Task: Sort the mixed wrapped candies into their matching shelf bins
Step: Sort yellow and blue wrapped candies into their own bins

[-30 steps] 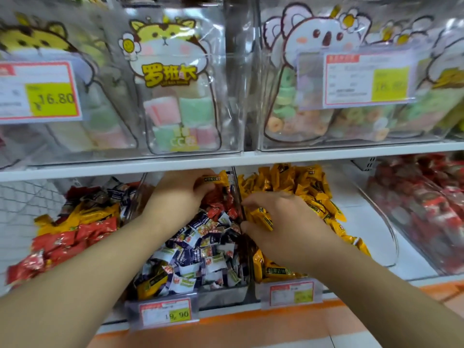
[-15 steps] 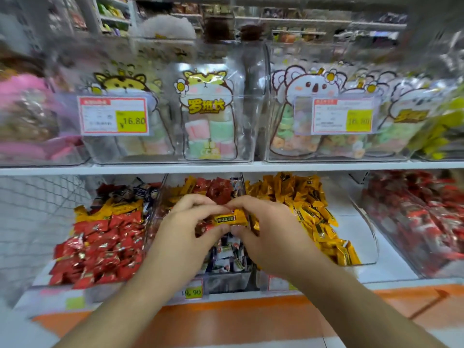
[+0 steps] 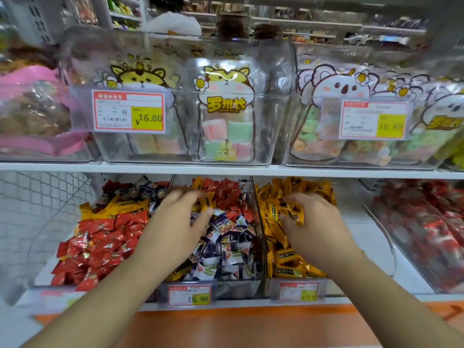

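Your right hand (image 3: 311,222) pinches a yellow candy (image 3: 296,214) over the yellow bin (image 3: 296,285); your left hand (image 3: 180,222) spreads wide over the middle bin (image 3: 236,285). Released early, it could fall back among the mixed candies.

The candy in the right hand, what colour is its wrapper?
Golden yellow with a small dark label, seen in the head view: candy held by the right hand.

Red candies (image 3: 100,237), navy-and-white candies (image 3: 226,249) (some red mixed in), orange-gold candies (image 3: 286,259).

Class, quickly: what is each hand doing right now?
Left hand: blurred, grip cannot be told.
Right hand: holding small yellow foil-wrapped candies.
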Demonstrator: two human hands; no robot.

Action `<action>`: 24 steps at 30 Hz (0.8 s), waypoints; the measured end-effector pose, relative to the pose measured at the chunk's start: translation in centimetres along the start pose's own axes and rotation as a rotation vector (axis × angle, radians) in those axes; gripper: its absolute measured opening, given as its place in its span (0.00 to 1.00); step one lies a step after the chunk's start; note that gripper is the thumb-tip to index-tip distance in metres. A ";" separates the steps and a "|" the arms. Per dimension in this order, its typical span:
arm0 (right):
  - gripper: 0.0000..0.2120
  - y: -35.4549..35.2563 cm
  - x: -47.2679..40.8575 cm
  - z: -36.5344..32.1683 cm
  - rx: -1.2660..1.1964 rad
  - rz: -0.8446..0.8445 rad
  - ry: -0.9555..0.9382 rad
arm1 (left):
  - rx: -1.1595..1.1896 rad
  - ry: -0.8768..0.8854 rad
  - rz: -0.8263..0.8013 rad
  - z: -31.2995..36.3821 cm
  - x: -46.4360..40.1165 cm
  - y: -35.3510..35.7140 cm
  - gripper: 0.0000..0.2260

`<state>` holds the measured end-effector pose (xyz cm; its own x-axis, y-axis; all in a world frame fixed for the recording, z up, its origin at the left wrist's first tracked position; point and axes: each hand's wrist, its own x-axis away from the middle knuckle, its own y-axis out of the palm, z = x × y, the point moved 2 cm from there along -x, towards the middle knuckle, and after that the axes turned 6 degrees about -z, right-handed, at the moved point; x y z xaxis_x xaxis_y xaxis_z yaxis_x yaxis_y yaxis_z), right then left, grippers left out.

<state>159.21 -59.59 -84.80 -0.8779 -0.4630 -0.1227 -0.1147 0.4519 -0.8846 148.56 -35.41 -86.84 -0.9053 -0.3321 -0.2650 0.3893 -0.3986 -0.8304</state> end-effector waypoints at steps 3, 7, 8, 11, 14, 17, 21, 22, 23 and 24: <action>0.18 1.0 -0.3 -0.8 0.002 -0.024 -0.056 | -0.127 -0.024 -0.015 -0.6 -2.4 0.1 0.21; 0.17 2.0 -0.6 -1.0 0.021 -0.042 -0.097 | -0.349 -0.048 -0.204 -0.7 -3.9 0.9 0.24; 0.17 2.1 -0.7 -0.9 0.023 -0.047 -0.101 | -0.361 -0.047 -0.219 -0.7 -4.1 1.0 0.25; 0.17 2.2 -0.8 -0.7 0.030 -0.062 -0.113 | -0.264 -0.029 -0.173 -0.8 -4.1 0.8 0.23; 0.17 2.1 -1.0 -0.8 0.029 -0.063 -0.115 | -0.134 -0.039 -0.137 -1.0 -4.0 0.5 0.20; 0.17 2.1 -0.8 -1.1 0.034 -0.062 -0.130 | -0.035 -0.016 -0.069 -1.1 -3.6 0.2 0.21; 0.22 1.9 0.1 -2.4 0.023 -0.055 -0.204 | 0.194 -0.068 0.045 -0.2 -2.0 -1.1 0.18; 0.24 1.9 0.4 -2.9 0.006 -0.066 -0.244 | 0.266 -0.086 0.050 0.3 -1.4 -1.2 0.17; 0.27 1.8 0.7 -3.4 -0.019 -0.084 -0.287 | 0.325 -0.102 0.044 0.8 -0.8 -1.2 0.17; 0.30 1.8 1.0 -4.0 -0.050 -0.101 -0.326 | 0.367 -0.114 0.033 1.4 -0.3 -1.1 0.17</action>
<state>156.24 -56.23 -84.74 -0.6674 -0.7226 -0.1801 -0.2227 0.4244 -0.8776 148.63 -36.02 -85.16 -0.8747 -0.4346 -0.2146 0.4713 -0.6591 -0.5861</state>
